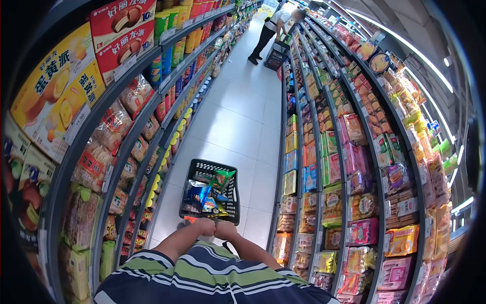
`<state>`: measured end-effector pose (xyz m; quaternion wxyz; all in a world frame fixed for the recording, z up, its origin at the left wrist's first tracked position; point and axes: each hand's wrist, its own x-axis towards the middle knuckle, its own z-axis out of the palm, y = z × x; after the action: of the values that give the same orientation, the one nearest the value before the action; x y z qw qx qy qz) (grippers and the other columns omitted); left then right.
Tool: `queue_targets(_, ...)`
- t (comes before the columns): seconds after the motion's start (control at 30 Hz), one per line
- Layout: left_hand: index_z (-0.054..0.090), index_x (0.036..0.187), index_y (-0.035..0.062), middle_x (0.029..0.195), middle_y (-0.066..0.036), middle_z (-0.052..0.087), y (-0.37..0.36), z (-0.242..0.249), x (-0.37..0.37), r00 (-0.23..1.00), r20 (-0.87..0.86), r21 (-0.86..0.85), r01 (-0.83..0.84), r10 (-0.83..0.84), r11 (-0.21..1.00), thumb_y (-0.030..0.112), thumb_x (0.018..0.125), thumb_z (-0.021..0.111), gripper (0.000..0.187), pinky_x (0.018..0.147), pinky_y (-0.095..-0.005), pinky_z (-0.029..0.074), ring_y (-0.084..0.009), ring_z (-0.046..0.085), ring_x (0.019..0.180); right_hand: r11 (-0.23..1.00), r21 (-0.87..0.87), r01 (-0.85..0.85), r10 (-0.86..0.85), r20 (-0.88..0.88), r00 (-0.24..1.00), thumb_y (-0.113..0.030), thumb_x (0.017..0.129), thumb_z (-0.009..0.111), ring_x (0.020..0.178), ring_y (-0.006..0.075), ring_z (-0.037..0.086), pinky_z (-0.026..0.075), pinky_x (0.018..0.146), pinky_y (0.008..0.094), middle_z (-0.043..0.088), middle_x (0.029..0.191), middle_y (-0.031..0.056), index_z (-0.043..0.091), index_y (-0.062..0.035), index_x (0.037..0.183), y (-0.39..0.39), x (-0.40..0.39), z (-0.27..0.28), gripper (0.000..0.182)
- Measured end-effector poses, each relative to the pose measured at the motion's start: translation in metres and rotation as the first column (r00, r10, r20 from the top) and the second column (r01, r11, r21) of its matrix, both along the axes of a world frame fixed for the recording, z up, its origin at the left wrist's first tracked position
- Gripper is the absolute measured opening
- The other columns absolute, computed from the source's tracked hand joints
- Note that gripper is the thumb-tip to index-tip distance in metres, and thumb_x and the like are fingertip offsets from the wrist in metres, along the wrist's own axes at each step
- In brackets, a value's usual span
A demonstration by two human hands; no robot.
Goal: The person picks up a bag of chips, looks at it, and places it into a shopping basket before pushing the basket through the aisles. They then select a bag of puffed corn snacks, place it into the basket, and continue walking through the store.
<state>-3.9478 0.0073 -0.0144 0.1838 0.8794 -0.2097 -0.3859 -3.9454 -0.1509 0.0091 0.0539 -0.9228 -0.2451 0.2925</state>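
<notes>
My left hand (203,226) and my right hand (226,231) are side by side in front of my body, both closed around the handle (191,219) of a black shopping basket. An orange bit of that handle shows beside my left hand; my fists hide most of the rest. Just ahead of them is the black shopping basket (232,195), with perforated walls. Inside it lie several snack bags, among them a green bag (223,177) at the far side and a blue bag (197,192) in the middle.
Tall shelves of packaged food line both sides of the tiled aisle (228,124), with boxed pies (124,23) at upper left and packaged snacks (362,230) at right. Farther up, a person (273,30) bends toward the right shelf beside another dark basket (277,54).
</notes>
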Motion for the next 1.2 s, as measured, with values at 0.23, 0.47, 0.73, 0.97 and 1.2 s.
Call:
queue_targets(0.23,0.078,0.106,0.0086,0.113,-0.016,0.075,0.014,-0.001,0.036,0.999,0.034,-0.022,0.013,-0.013,1.0,0.028,0.085,0.064,0.032,0.092,-0.0466,0.056,-0.033,0.072,0.106,0.998,-0.04,0.048,-0.048,0.01,0.999,-0.033,0.085,0.06,0.087,0.0389,0.073,0.059,0.079,0.0506,0.075,0.091,0.0206,0.076,-0.0063,0.088,0.017,0.032,0.004,0.032)
queue_targets(0.47,0.079,0.105,0.0089,0.112,-0.016,0.076,0.029,0.02,0.083,0.999,0.029,0.002,0.041,-0.041,0.999,0.027,0.085,0.065,0.031,0.092,-0.0459,0.057,-0.0323,0.073,0.106,0.995,-0.033,0.098,-0.098,0.019,0.995,-0.037,0.084,0.062,0.087,0.0392,0.073,0.058,0.078,0.0505,0.074,0.09,0.0208,0.075,-0.0068,0.089,0.033,0.071,0.006,0.034)
queue_targets(0.73,0.08,0.103,0.0093,0.11,-0.015,0.076,0.024,0.016,0.152,0.997,0.054,0.067,0.045,-0.049,0.997,0.025,0.08,0.069,0.03,0.09,-0.0447,0.057,-0.031,0.073,0.104,0.997,0.01,0.075,-0.075,0.036,0.997,-0.038,0.085,0.062,0.085,0.0388,0.074,0.059,0.076,0.0507,0.074,0.088,0.0205,0.075,-0.0063,0.088,0.029,0.138,0.012,0.034)
queue_targets(0.97,0.08,0.099,0.0098,0.109,-0.016,0.076,0.021,0.021,0.223,0.993,0.115,0.105,-0.031,0.019,0.994,0.028,0.08,0.066,0.03,0.09,-0.0455,0.057,-0.0333,0.073,0.103,0.998,0.038,0.057,-0.058,0.01,0.998,-0.045,0.085,0.063,0.088,0.039,0.074,0.059,0.079,0.0505,0.075,0.095,0.02,0.077,-0.0079,0.092,0.02,0.218,-0.004,0.04)
queue_targets(1.2,0.08,0.099,0.009,0.11,-0.017,0.076,0.011,0.014,0.28,0.995,0.095,0.188,-0.033,0.015,0.982,0.027,0.081,0.065,0.03,0.09,-0.0479,0.057,-0.0353,0.073,0.103,0.994,0.1,0.05,-0.05,-0.006,0.999,-0.039,0.083,0.063,0.086,0.0386,0.074,0.059,0.078,0.0507,0.076,0.09,0.0186,0.079,-0.0085,0.086,0.014,0.273,0.015,0.034)
